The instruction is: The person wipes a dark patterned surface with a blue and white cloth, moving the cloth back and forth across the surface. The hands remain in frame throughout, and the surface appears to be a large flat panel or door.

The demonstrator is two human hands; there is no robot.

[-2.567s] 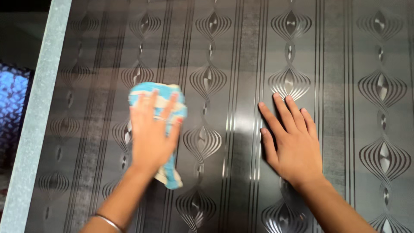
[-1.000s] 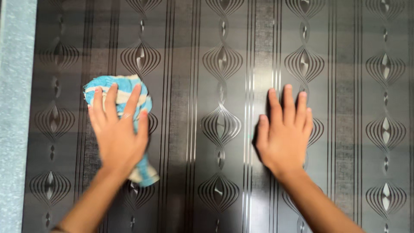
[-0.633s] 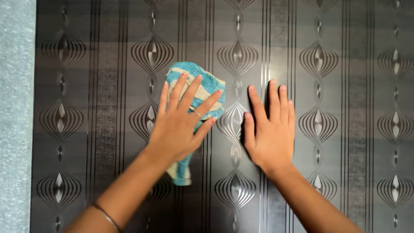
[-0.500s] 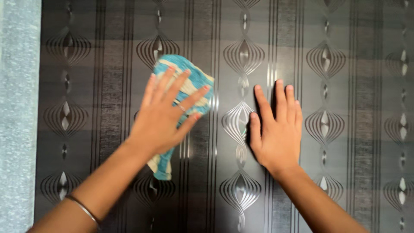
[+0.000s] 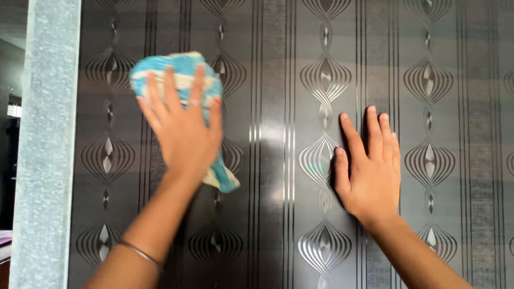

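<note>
Dark glossy panel [image 5: 278, 160] with silver ornament stripes fills the view, a speckled grey frame [image 5: 45, 150] down its left edge. Left hand [image 5: 182, 131], fingers spread, presses a blue-and-cream cloth [image 5: 176, 67] flat against the panel's upper left. Right hand [image 5: 369, 168] lies flat, fingers together, right of centre, holding nothing. Thin bangle [image 5: 140, 253] on the left wrist.

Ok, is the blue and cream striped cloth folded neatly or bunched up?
Bunched up. The blue and cream striped cloth sits crumpled under the left hand, with a loose corner hanging below the palm against the dark patterned panel.
</note>
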